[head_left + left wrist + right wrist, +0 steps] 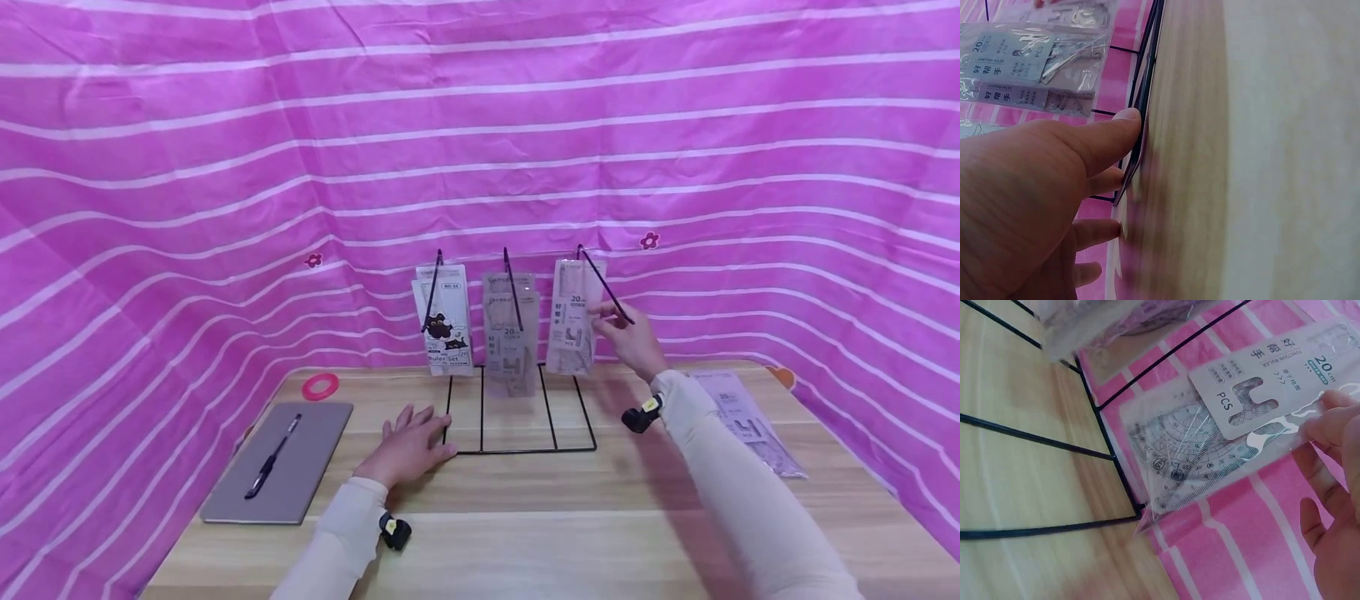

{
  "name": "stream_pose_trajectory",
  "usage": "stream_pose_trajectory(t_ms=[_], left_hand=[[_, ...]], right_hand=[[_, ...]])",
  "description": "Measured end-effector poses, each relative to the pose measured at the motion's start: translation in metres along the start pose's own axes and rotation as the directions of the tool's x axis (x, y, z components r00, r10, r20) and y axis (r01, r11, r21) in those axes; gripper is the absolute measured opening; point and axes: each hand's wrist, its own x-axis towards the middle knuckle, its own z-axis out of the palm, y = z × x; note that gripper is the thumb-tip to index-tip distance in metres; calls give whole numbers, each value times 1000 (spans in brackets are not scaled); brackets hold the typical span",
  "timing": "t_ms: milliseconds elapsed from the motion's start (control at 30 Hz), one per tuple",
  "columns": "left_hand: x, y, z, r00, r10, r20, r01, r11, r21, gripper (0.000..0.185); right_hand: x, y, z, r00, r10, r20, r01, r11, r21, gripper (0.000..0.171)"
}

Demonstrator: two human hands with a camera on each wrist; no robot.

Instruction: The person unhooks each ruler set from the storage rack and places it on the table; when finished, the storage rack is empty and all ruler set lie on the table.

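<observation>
A black wire rack [517, 450] stands on the wooden table [570, 525], with three hooks rising at its back. A clear ruler-set packet hangs on each hook: left [446, 321], middle [512, 333], right [573, 321]. My left hand [412, 446] lies flat with straight fingers on the rack's front left corner; the left wrist view shows that hand [1054, 187] against the rack's base wire [1147, 81]. My right hand [626, 333] is raised beside the right hook. Its fingers [1329, 422] pinch the edge of the right packet [1222, 437], which holds a protractor and rulers.
A grey notebook [300, 479] with a black pen [272, 467] on it lies at the left. A pink tape ring [320, 385] sits behind it. Another ruler packet [750, 421] lies flat at the right. Pink striped cloth [480, 125] surrounds the table.
</observation>
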Motion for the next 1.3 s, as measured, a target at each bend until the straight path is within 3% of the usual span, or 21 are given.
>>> stream_pose_trajectory(t_ms=[367,633,800,1100,1300], left_hand=[[2,-2,-5,1000,-8,4,8,1000,13,64],[2,-2,-1,1000,19,22,-19,1000,17,65],[0,-2,-1,1000,23,-5,-23,1000,19,63],[0,-3,-3,1000,22,12,-23,1000,19,65],[1,-2,-5,999,35,16,-36,999,38,65]], right_hand=[[-51,-21,-37,994,-111,8,112,987,-114,36],[-110,-37,-70,996,-79,35,84,972,-219,38],[-135,-45,-77,994,-93,59,104,970,-219,38],[-171,-50,-85,982,-189,26,190,961,-199,32],[-193,-58,-94,981,-192,24,193,970,-151,34]])
